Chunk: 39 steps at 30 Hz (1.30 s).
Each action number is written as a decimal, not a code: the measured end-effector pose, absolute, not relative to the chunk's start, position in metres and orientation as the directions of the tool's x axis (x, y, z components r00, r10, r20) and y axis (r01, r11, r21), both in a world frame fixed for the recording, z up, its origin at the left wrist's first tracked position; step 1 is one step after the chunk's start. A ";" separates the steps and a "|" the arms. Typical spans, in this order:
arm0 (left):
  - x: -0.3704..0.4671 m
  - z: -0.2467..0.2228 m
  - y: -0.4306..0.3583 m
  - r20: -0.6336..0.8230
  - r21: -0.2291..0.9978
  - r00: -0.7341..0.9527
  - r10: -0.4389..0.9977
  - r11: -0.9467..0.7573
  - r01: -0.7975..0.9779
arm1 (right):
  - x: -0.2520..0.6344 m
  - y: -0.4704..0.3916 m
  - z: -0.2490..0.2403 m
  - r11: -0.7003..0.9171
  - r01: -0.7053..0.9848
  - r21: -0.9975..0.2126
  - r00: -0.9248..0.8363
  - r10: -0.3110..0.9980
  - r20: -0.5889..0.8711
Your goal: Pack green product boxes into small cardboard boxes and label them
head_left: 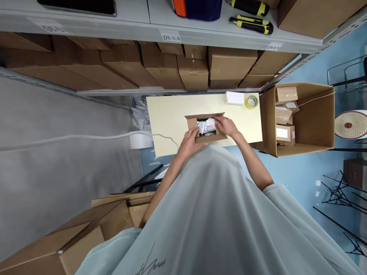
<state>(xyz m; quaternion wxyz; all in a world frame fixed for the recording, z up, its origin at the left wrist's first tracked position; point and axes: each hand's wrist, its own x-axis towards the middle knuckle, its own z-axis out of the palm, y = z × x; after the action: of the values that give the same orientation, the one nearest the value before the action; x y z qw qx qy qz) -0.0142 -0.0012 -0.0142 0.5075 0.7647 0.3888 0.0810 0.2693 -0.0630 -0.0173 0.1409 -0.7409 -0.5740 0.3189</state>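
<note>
A small open cardboard box (207, 116) with its flaps spread stands on the pale yellow table (169, 114). Inside it lie crumpled white paper (202, 127) and some pink and green items (211, 126). My left hand (189, 144) rests against the left front side of the box, fingers apart at the flap. At the right side, my right hand (225, 126) has its fingertips over the box's edge beside the white paper; whether they pinch anything is too small to tell. A white box (234, 98) and a tape roll (251, 102) sit at the table's back right.
A large open carton (305, 147) holding smaller boxes stands right of the table. Behind, a shelf (195, 37) carries cartons and yellow-black cutters (254, 26). A white cable (114, 136) crosses from the left to the table. Folded cardboard (114, 217) lies lower left.
</note>
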 end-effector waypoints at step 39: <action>-0.006 -0.048 0.024 -0.180 0.713 0.375 0.909 -0.142 0.686 | 0.283 -0.101 -0.026 -0.356 0.732 -0.581 0.233 0.932 -0.277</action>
<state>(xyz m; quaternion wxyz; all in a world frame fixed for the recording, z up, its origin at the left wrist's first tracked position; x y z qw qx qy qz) -0.0058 0.0237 -0.0480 0.3730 0.7406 0.5385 0.1494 0.2828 -0.1014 -0.0263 0.1677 -0.7672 -0.5422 0.2988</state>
